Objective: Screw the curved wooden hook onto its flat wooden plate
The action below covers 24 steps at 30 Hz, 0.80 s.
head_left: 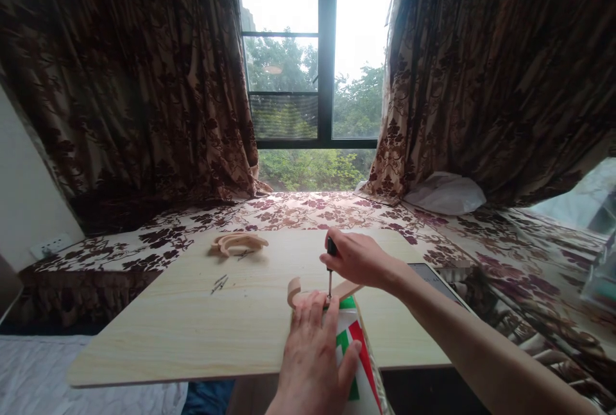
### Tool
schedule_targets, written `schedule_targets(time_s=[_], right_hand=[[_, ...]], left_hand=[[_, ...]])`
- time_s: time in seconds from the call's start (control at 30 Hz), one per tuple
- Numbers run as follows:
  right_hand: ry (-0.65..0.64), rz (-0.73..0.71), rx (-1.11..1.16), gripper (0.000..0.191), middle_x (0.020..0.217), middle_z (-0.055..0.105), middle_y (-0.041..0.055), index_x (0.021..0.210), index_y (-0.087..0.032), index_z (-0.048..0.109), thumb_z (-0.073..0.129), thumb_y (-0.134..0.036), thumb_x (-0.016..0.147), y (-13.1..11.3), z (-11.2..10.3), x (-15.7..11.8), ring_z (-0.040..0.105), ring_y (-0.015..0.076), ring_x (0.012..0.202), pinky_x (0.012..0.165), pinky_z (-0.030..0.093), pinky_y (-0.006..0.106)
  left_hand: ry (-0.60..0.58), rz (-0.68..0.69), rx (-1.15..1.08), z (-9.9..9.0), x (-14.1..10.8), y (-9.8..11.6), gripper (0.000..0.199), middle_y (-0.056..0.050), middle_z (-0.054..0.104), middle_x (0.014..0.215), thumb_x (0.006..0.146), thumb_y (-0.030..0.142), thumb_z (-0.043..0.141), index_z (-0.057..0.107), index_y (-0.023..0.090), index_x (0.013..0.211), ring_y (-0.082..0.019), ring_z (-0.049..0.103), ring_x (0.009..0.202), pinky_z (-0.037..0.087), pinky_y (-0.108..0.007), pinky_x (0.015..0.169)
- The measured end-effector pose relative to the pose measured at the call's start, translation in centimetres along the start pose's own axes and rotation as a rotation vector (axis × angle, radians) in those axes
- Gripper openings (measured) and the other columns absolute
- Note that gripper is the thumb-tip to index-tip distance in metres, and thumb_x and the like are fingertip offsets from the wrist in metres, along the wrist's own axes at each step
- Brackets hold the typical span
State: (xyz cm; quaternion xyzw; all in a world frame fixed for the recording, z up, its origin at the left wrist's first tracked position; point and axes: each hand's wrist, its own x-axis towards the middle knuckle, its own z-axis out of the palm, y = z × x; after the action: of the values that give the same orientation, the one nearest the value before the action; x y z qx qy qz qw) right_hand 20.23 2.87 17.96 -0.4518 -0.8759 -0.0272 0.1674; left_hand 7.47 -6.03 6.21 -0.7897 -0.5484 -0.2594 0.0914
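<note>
My right hand (359, 258) is closed round the black handle of a screwdriver (330, 280), which stands upright with its tip down beside my left fingertips. Under that tip is a curved light-wood piece (293, 291); its other end shows to the right, below my right hand. My left hand (310, 341) lies flat with fingers stretched over the near side of the wood, thumb apart, and covers its middle. A white, green and red package (355, 331) lies beneath the wood and my left hand. Whether a screw sits under the tip is hidden.
On the pale wooden table (192, 338), several thin dark screws (219, 284) lie to the left, near more curved wood pieces (238, 244). A dark-screened device (436, 281) lies at the right edge. Behind are a flower-patterned cover (298, 210), curtains and a window.
</note>
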Motion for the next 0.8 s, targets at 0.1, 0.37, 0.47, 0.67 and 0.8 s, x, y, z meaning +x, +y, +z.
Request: schedule_targets(time_s=[0.1, 0.37, 0.47, 0.67, 0.8], right_hand=[[-0.014, -0.058, 0.009, 0.019, 0.081, 0.067, 0.0024, 0.099, -0.021, 0.051, 0.051, -0.030, 0.082, 0.1, -0.6, -0.1, 0.057, 0.0152, 0.067, 0.056, 0.029, 0.024], [0.008, -0.071, -0.048, 0.017, 0.078, 0.067, 0.0063, 0.093, -0.018, 0.054, 0.048, -0.031, 0.084, 0.0, -0.7, 0.1, 0.057, 0.0178, 0.066, 0.054, 0.026, 0.027], [-0.007, -0.097, -0.050, 0.016, 0.080, 0.068, 0.0037, 0.095, -0.021, 0.054, 0.051, -0.030, 0.082, -0.1, -1.0, 0.1, 0.058, 0.0170, 0.069, 0.054, 0.026, 0.026], [-0.039, -0.082, -0.081, 0.015, 0.080, 0.068, 0.0062, 0.092, -0.019, 0.056, 0.050, -0.031, 0.085, -0.3, -1.3, 0.2, 0.061, 0.0192, 0.072, 0.053, 0.027, 0.027], [-0.032, -0.070, -0.092, 0.018, 0.080, 0.069, 0.0067, 0.093, -0.019, 0.056, 0.051, -0.033, 0.083, -0.6, -1.4, 0.3, 0.063, 0.0208, 0.072, 0.053, 0.027, 0.028]], left_hand=[[-0.008, 0.002, 0.012, 0.0, -0.1, -0.1, 0.054, -0.015, 0.046, 0.133, 0.083, 0.041, 0.046, 0.043, 0.016, 0.131, -0.031, 0.040, 0.125, 0.040, -0.051, 0.100], [-0.105, -0.046, 0.000, -0.3, 0.1, 0.2, 0.056, -0.016, 0.044, 0.135, 0.083, 0.041, 0.044, 0.042, 0.014, 0.132, -0.032, 0.038, 0.127, 0.035, -0.053, 0.103], [-0.109, -0.044, 0.010, -0.5, 0.2, 0.3, 0.056, -0.016, 0.044, 0.135, 0.084, 0.042, 0.043, 0.042, 0.014, 0.133, -0.032, 0.038, 0.127, 0.035, -0.053, 0.103], [-0.036, -0.001, 0.073, 0.1, 0.1, 0.0, 0.055, -0.016, 0.049, 0.131, 0.083, 0.044, 0.044, 0.045, 0.014, 0.130, -0.032, 0.043, 0.123, 0.041, -0.051, 0.099], [0.109, 0.098, 0.171, 1.4, -0.1, -0.9, 0.053, -0.016, 0.054, 0.124, 0.081, 0.044, 0.047, 0.050, 0.014, 0.124, -0.033, 0.051, 0.115, 0.049, -0.048, 0.091]])
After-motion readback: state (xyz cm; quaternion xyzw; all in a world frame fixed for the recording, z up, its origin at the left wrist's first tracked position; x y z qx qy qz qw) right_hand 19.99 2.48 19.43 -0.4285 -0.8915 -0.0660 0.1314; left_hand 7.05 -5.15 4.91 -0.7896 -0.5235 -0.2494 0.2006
